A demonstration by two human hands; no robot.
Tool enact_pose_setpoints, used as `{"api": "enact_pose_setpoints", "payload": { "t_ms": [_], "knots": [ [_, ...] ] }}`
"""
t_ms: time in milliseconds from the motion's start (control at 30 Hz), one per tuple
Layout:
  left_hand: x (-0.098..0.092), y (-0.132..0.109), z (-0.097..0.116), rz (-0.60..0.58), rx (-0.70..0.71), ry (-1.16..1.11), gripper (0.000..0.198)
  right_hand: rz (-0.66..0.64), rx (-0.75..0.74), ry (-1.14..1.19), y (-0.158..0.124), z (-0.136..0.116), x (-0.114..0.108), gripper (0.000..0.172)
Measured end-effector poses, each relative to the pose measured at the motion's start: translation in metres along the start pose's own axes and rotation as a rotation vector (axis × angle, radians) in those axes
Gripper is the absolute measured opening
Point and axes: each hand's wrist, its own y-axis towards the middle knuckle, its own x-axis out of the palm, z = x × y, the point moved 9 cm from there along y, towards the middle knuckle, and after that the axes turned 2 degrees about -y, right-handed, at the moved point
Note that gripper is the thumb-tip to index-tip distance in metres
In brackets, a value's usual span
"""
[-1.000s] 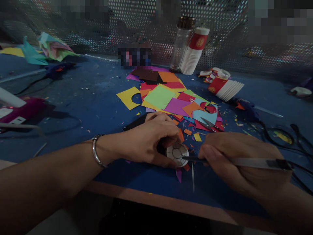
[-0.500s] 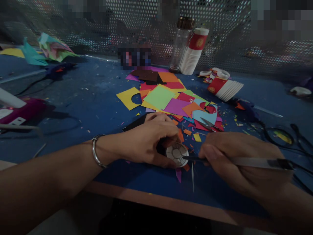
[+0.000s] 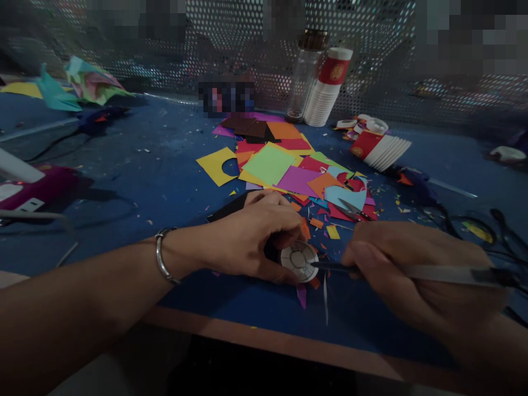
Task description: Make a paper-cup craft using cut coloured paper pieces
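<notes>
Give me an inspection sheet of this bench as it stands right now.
Surface: blue table, strewn with paper snippets.
Job's things: round white disc near the front edge; thin metal tool, tip at the disc.
Clutter: coloured paper squares, small scissors, upright cup stack, toppled cup stack, clear bottle.
Hands: left hand pinches the disc; right hand grips the tool.
Cables: black cables beside the right hand.
Surroundings: perforated metal screen behind the table.
</notes>
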Motion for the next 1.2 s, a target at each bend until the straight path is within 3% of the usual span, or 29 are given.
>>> {"api": "enact_pose_setpoints", "payload": {
  "t_ms": [233,867,1067,1200],
  "knots": [
    [-0.001,-0.001,-0.001,0.015,-0.007,-0.007,0.046,0.03,0.024,-0.013,0.002,0.0,-0.003,0.028],
    [-0.002,0.0,-0.003,0.029,-0.023,-0.068,0.041,-0.056,0.097,0.081,0.014,0.002,-0.002,0.033],
    [-0.007,-0.004,0.004,0.055,0.021,-0.049,0.039,0.035,0.131,0.134,0.003,0.01,-0.01,0.021],
    [-0.012,-0.006,0.007,0.048,-0.011,-0.073,0.045,0.141,0.276,0.151,-0.006,0.02,-0.02,0.02]
  ]
}}
